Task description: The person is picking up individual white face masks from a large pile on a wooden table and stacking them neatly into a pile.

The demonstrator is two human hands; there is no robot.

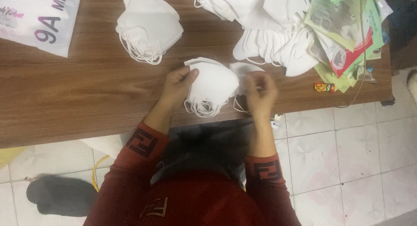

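Masks — small white stack (213, 84) is sitting near the front edge of the wooden surface (87, 87), ear loops hanging over the lip. Left hand (178, 84) is pinching the stack's left rim w/ thumb on top; right hand (260, 93) is closing on a single white mask (243, 71) just beside it — blurred, so grip can't be told exactly. Looks like stacking/counting step; next move prob needs edges lined up before laying it on. Other stack (147, 26), loose mask pile (269, 30) & packets (347, 30) farther back.
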